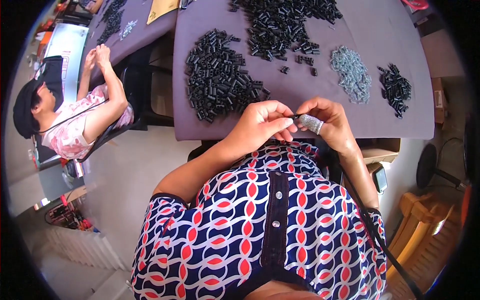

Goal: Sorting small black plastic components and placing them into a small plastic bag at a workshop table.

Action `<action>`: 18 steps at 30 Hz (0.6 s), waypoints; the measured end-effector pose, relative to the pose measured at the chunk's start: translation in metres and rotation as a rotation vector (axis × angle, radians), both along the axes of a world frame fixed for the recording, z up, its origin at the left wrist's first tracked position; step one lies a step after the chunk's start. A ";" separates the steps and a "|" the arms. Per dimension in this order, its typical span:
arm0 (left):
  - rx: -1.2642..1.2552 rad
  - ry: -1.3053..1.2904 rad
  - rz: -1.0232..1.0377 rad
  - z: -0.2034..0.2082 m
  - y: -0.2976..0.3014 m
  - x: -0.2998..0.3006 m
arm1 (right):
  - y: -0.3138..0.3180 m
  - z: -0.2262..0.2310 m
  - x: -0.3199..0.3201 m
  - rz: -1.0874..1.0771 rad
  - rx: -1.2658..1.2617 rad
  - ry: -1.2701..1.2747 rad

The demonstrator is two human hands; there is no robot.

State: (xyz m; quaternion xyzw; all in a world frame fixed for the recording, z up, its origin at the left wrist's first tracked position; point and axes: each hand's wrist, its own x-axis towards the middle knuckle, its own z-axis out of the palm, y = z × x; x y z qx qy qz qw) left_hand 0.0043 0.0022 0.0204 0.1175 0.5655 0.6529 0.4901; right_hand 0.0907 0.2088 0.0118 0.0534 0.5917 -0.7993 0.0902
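Observation:
Close in front of my body, at the table's near edge, both hands meet around a small black piece (296, 116). My left hand (265, 122) pinches it from the left between thumb and finger. From the right, my right hand (330, 120) closes on the same piece; a grey-silver wrap (311, 123) covers its thumb. Fingers hide most of the piece, so its full shape does not show. Left of my left hand lies a heap of short black tubes (217, 75). Beyond my right hand are a pile of clear, silvery small parts (351, 74) and a smaller pile of slim black parts (395, 89).
A big black heap (285, 25) covers the far middle of the purple-grey table (320, 85), with a few loose pieces before it. At the left, another person (75, 110) sits at a second table (145, 30). A wooden chair (425, 220) stands at lower right.

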 end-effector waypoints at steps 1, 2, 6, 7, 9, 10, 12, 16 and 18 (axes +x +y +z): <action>0.008 0.015 -0.005 0.000 0.000 0.000 | -0.001 0.000 0.001 -0.001 -0.001 -0.001; 0.016 0.030 -0.008 0.000 0.000 0.000 | -0.003 0.001 0.001 -0.023 0.020 0.041; -0.003 0.030 -0.019 0.004 -0.002 0.000 | -0.008 0.012 0.000 -0.037 0.396 0.219; -0.017 0.017 -0.031 0.006 -0.003 -0.001 | -0.007 0.012 -0.002 -0.033 0.398 0.219; -0.026 0.002 -0.043 0.009 -0.005 -0.002 | -0.005 0.013 -0.005 0.019 0.522 0.340; -0.025 -0.036 -0.042 0.009 -0.005 -0.002 | -0.004 0.016 -0.006 0.022 0.526 0.340; -0.023 -0.072 -0.034 0.010 -0.007 -0.004 | -0.004 0.024 -0.010 0.075 0.633 0.448; -0.021 -0.183 -0.072 0.014 -0.009 -0.010 | -0.006 0.041 -0.014 0.154 0.742 0.491; -0.027 -0.170 -0.104 0.015 -0.011 -0.011 | -0.007 0.043 -0.016 0.212 0.778 0.509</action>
